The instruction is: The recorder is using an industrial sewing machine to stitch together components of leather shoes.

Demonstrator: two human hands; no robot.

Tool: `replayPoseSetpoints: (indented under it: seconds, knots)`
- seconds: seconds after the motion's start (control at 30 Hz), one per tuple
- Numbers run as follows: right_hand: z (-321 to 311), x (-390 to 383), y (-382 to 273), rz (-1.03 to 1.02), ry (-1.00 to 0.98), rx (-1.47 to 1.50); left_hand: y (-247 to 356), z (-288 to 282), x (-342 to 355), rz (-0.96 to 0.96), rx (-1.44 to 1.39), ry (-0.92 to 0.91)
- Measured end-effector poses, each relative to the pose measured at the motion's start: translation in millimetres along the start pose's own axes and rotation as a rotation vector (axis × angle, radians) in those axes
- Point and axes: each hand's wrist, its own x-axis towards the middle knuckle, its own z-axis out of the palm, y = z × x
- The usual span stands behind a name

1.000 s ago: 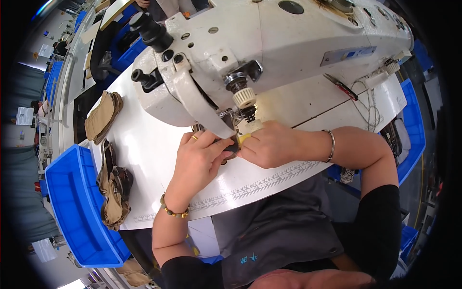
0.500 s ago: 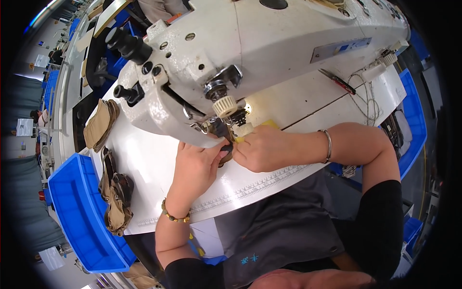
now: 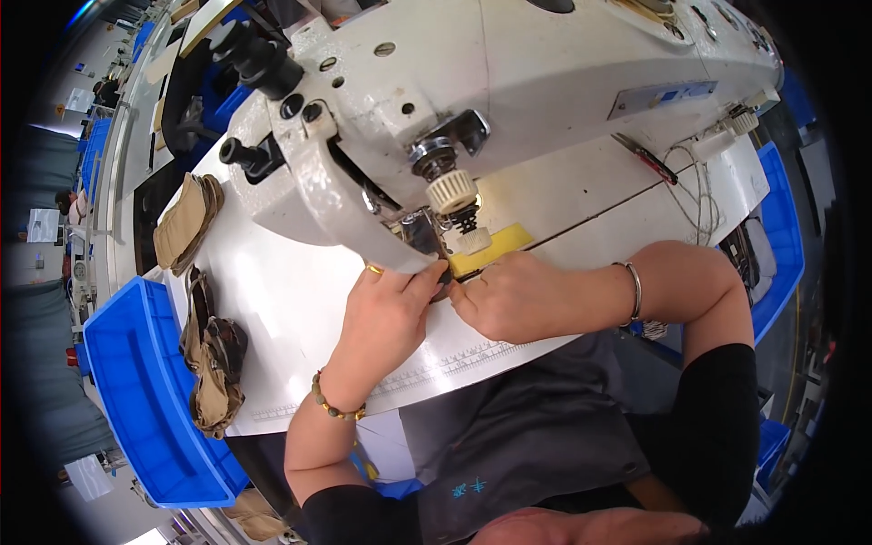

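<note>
Beneath the head of a white sewing machine (image 3: 563, 73), my left hand (image 3: 386, 318) has its fingers bent and pressed on a small dark piece (image 3: 443, 272), apparently fabric, at the needle area. My right hand (image 3: 513, 295) is closed beside it, fingertips pinched at the same piece's right side. A yellow plate or strip (image 3: 490, 243) lies just beyond my right fingers. The presser foot and needle are mostly hidden by the machine's curved front cover and my fingers.
Tan fabric pieces (image 3: 186, 218) and bunched fabric (image 3: 213, 372) lie left on the white table (image 3: 282, 327). A blue bin (image 3: 136, 381) hangs at the left, another (image 3: 777, 263) at the right. Snips (image 3: 649, 159) and loose cord (image 3: 699, 195) lie at the right.
My right hand has moved slightly down, uncovering more of the yellow strip. My left fingers stay at the dark piece. The whole view shifted a little left and then back.
</note>
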Motion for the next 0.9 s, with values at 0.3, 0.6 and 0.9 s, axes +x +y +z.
replayPoseSetpoints:
  seconds: [0.3, 0.6, 0.9]
  knots:
    - [10, 1, 7, 0.022, -0.006, -0.065, -3, 0, 6, 0.032, 0.123, 0.037]
    - [13, 11, 27, 0.105, -0.026, -0.097, -25, 4, 18, -0.027, 0.159, 0.061]
    - [8, 14, 35, 0.085, -0.046, -0.070, -44, 0, 19, -0.139, -0.122, 0.096]
